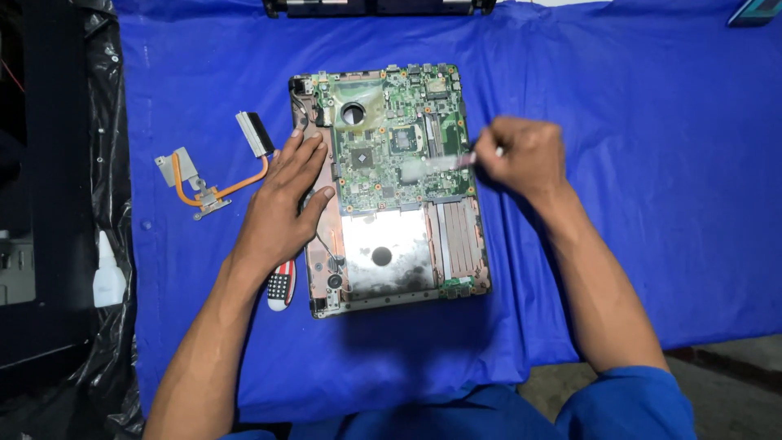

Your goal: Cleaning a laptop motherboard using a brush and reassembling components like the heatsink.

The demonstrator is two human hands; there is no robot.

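Laptop chassis (391,244), opened with its green circuit board (399,138) exposed in the upper half and bare metal plating below, lies flat at the centre of a blue cloth (635,163) covering the work surface. Across the board's right-hand part a pale, motion-blurred brush (436,165) extends leftward from the right hand (521,155), whose fingers are closed around its handle just beyond the chassis's right edge; the brush tip lies over the board just below the square processor socket. The left hand (281,204) rests flat and unclenched on the chassis's left edge, fingers spread and pointing up the frame, holding nothing. Just beside that hand, to its left on the cloth, lies a detached heat sink (216,167) with a copper pipe joining a finned block and a mounting plate. Below the left wrist, partly hidden, a small red, white and dark object (279,287) touches the cloth near the chassis's lower left corner. Farther left, off the cloth, a white squeeze bottle (107,273) stands against black plastic sheeting (106,81).
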